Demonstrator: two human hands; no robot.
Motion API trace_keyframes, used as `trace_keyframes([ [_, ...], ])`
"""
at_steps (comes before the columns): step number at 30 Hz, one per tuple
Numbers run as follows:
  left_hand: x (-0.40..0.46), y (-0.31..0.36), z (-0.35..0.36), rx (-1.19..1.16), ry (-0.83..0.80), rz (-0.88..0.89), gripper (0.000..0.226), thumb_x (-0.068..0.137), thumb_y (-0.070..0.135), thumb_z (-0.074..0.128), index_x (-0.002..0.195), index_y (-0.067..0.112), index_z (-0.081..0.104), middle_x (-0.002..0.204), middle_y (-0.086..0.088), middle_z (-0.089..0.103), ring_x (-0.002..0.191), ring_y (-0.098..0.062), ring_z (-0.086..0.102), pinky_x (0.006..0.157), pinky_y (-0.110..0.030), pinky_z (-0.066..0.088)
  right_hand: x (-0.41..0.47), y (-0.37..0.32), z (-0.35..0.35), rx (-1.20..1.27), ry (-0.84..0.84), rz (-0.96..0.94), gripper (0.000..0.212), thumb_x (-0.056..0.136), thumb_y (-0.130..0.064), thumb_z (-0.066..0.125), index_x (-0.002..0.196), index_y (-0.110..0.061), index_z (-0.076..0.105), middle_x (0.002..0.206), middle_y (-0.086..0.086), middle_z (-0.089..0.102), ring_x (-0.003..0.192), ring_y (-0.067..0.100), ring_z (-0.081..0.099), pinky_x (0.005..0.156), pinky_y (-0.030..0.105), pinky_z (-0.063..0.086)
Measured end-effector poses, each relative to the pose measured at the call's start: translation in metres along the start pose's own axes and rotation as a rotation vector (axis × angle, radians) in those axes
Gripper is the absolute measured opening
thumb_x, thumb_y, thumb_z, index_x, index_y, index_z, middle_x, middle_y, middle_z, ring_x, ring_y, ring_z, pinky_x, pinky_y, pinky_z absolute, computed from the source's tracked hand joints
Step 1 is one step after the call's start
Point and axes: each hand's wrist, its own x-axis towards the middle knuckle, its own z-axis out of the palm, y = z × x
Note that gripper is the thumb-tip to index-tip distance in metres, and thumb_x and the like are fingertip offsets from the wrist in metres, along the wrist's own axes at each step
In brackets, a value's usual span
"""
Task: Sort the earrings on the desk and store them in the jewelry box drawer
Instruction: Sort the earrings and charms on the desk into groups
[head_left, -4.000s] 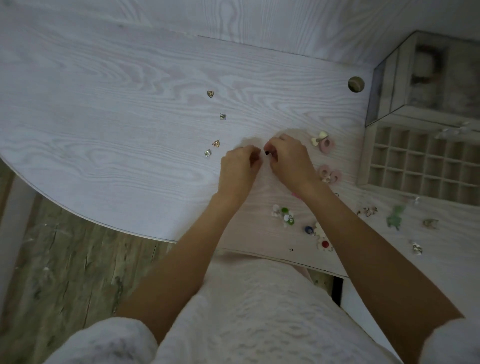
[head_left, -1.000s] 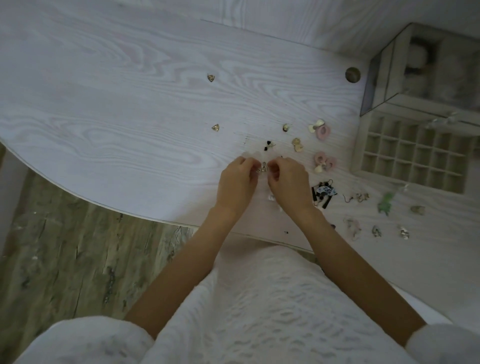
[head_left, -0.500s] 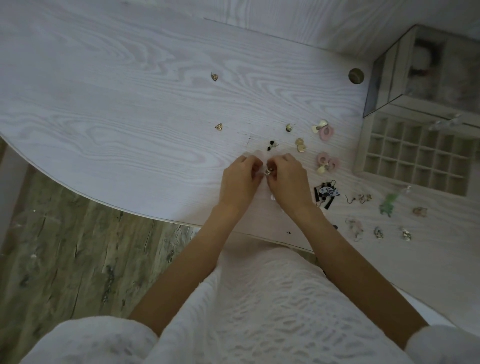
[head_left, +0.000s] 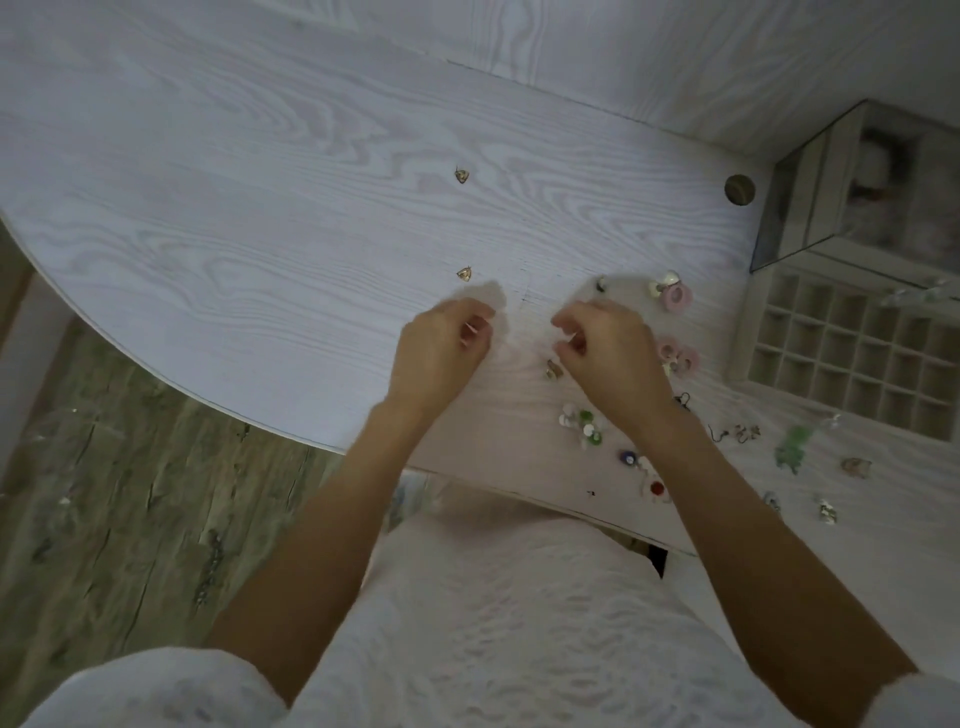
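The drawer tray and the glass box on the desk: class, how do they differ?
The drawer tray is open-topped and split into many small square cells; the glass box has see-through walls and larger sections. The tray lies low and looks empty; the box stands taller with blurred items inside. Both sit at the desk's right end.

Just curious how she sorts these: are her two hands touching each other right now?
Apart. The head view shows a plain strip of bare desk between the left hand and the right hand, fingers curled on each side.
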Motion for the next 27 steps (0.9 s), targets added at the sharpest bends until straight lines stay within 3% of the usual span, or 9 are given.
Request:
trace_keyframes([
  [3, 0.023, -0.018, -0.012, -0.01, 0.118, -0.043, 0.022, 0.083, 0.015, 0.062, 0.105, 0.017, 0.065, 0.097, -0.004, 0.066, 0.082, -0.017, 0.062, 0.075, -0.029, 0.052, 0.042, -0.011, -0.012, 0.092, 0.028, -0.044, 0.022, 0.087, -0.015, 0.06, 0.108, -0.015, 0.065, 0.102, 0.004, 0.067, 0.085, 0.017, 0.062, 0.08, 0.031, 0.051],
  [7, 0.051, -0.022, -0.003, 0.04, 0.12, -0.078, 0.033, 0.082, 0.023, 0.065, 0.114, 0.017, 0.061, 0.109, -0.01, 0.059, 0.097, -0.025, 0.057, 0.082, -0.031, 0.045, 0.116, -0.027, 0.0, 0.198, 0.03, -0.041, 0.025, 0.088, -0.016, 0.061, 0.112, -0.018, 0.063, 0.106, 0.001, 0.064, 0.089, 0.015, 0.061, 0.083, 0.028, 0.051],
  [13, 0.06, -0.025, 0.0, 0.039, 0.102, -0.067, 0.019, 0.085, 0.013, 0.061, 0.102, 0.012, 0.068, 0.101, -0.009, 0.061, 0.09, -0.023, 0.058, 0.076, -0.022, 0.041, 0.186, -0.05, 0.029, 0.142, 0.024, -0.153, 0.033, 0.088, -0.013, 0.059, 0.12, -0.017, 0.062, 0.119, 0.006, 0.057, 0.103, 0.016, 0.054, 0.084, 0.019, 0.042],
  [17, 0.06, -0.031, -0.009, 0.003, 0.099, -0.085, 0.013, 0.084, 0.014, 0.065, 0.096, 0.013, 0.068, 0.1, -0.005, 0.063, 0.086, -0.018, 0.061, 0.078, -0.023, 0.046, 0.193, -0.048, 0.032, 0.04, 0.058, -0.186, 0.021, 0.089, -0.008, 0.058, 0.106, -0.01, 0.07, 0.111, 0.007, 0.065, 0.101, 0.019, 0.06, 0.084, 0.02, 0.045],
  [21, 0.063, -0.027, -0.01, 0.008, 0.079, -0.098, 0.009, 0.084, 0.014, 0.065, 0.092, 0.013, 0.069, 0.097, -0.004, 0.063, 0.084, -0.017, 0.06, 0.073, -0.017, 0.041, 0.17, -0.031, 0.022, 0.002, 0.055, -0.184, 0.016, 0.09, -0.01, 0.058, 0.099, -0.01, 0.071, 0.104, 0.007, 0.068, 0.095, 0.02, 0.063, 0.085, 0.03, 0.051],
  [27, 0.077, 0.005, 0.012, -0.075, 0.075, -0.092, 0.007, 0.082, 0.016, 0.066, 0.088, 0.016, 0.069, 0.092, -0.002, 0.064, 0.074, -0.006, 0.053, 0.067, -0.01, 0.034, 0.122, 0.023, -0.006, 0.081, 0.151, 0.021, 0.015, 0.086, -0.013, 0.061, 0.099, -0.011, 0.069, 0.101, 0.007, 0.069, 0.093, 0.019, 0.064, 0.084, 0.035, 0.053],
])
